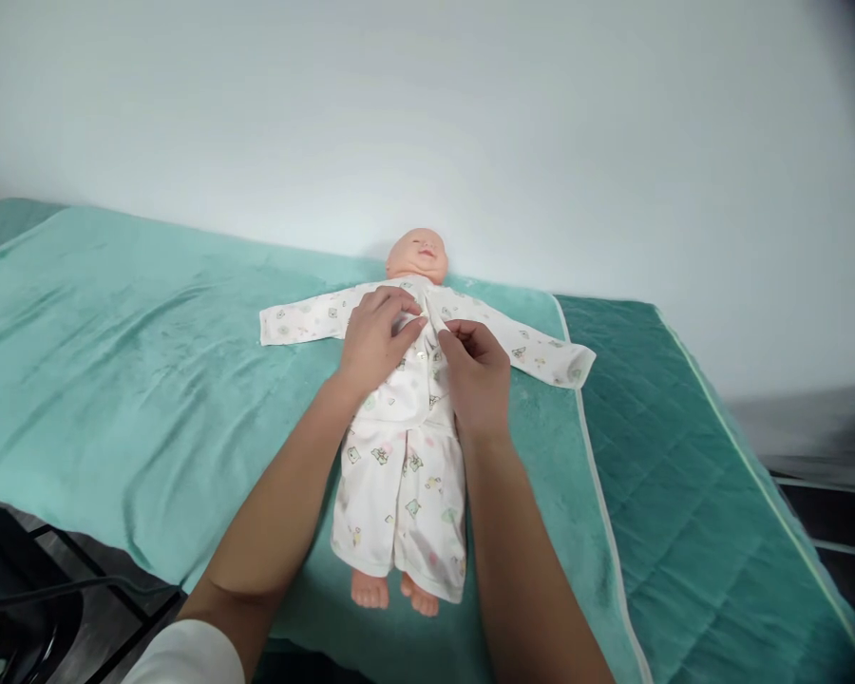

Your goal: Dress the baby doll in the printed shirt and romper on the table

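Observation:
A baby doll lies on its back on a teal blanket, head toward the wall. It wears a white printed shirt with sleeves spread out and matching trousers; its bare feet show at the bottom. My left hand rests on the doll's chest, fingers curled and pinching the left edge of the shirt front. My right hand is closed in a pinch on the right edge of the shirt front, close to the left hand. The shirt's middle is partly hidden under both hands.
The blanket covers a quilted green mattress that runs to the right. A pale wall stands right behind the doll's head. The bed's near edge drops to a dark floor, with a black chair at lower left.

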Action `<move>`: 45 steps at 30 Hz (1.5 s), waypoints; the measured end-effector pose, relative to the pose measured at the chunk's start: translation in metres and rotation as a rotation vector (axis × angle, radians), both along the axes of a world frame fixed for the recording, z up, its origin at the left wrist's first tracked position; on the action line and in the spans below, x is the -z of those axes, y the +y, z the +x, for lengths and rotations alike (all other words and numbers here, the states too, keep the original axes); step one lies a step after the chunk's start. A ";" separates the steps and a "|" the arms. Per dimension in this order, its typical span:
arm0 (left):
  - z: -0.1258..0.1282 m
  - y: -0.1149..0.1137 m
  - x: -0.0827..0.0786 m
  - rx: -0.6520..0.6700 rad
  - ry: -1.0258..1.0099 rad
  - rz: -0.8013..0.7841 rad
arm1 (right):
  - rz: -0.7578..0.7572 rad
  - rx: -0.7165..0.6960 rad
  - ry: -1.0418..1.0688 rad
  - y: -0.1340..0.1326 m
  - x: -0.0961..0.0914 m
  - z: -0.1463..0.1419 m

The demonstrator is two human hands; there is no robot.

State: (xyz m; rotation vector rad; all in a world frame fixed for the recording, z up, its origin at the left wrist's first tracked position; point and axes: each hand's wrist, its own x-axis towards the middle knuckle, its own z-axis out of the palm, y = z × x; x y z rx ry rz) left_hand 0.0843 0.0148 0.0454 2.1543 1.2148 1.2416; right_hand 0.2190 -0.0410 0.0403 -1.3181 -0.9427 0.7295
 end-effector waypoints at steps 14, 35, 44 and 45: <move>0.005 0.003 -0.008 0.021 -0.102 -0.103 | 0.015 -0.014 -0.011 0.008 0.000 0.002; 0.003 0.004 -0.008 0.059 -0.134 -0.105 | 0.030 -0.081 -0.052 0.017 0.006 0.012; 0.005 0.003 -0.008 0.019 -0.038 -0.109 | -0.002 -0.150 -0.078 0.017 0.006 0.015; 0.005 0.003 -0.009 0.020 -0.035 -0.112 | -0.007 -0.158 -0.091 0.017 0.005 0.015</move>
